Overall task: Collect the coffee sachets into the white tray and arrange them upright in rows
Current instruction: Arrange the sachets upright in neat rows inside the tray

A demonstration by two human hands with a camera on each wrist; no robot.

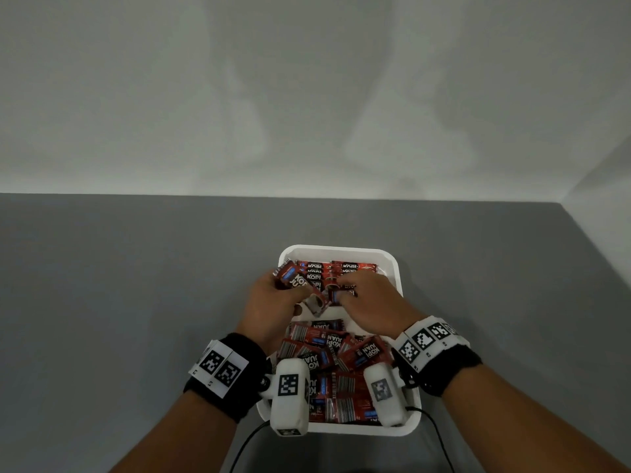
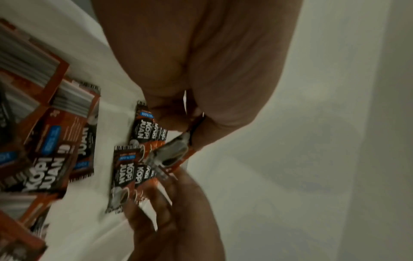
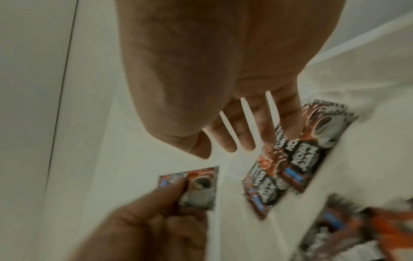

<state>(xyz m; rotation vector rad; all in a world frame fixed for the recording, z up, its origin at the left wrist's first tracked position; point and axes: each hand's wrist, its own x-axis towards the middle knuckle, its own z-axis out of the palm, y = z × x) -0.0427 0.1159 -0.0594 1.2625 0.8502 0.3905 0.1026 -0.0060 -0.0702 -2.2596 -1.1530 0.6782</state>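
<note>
- Coffee sachets (image 1: 336,358): we see all of them inside the white tray (image 1: 394,264), which sits on the grey surface (image 1: 136,285); none lies outside it in the head view.
- Left hand (image 1: 273,302): its grip is closed on one tilted held sachet (image 1: 297,283), thumb and fingers pinching it above the tray's far half.
- Right hand (image 1: 370,300): fingers lie nearly straight, pressing down on the standing rows (image 1: 327,269) at the far wall; they curl round nothing that we can see.
- Risk, near the grip: we judge that sliding the held sachet in could push the thin packets over like dominoes if the right hand lifts early.
- Risk, farther out: the loose heap (image 1: 341,394) in the near half lies flat and overlapping; we expect the wrists reaching over it may drag packets onto the rows.
- Writing: packets read "KOPI JUAN" in white on black; a blue band reads "100%"; barcodes mark the backs. Smaller print is too blurred to read.
</note>
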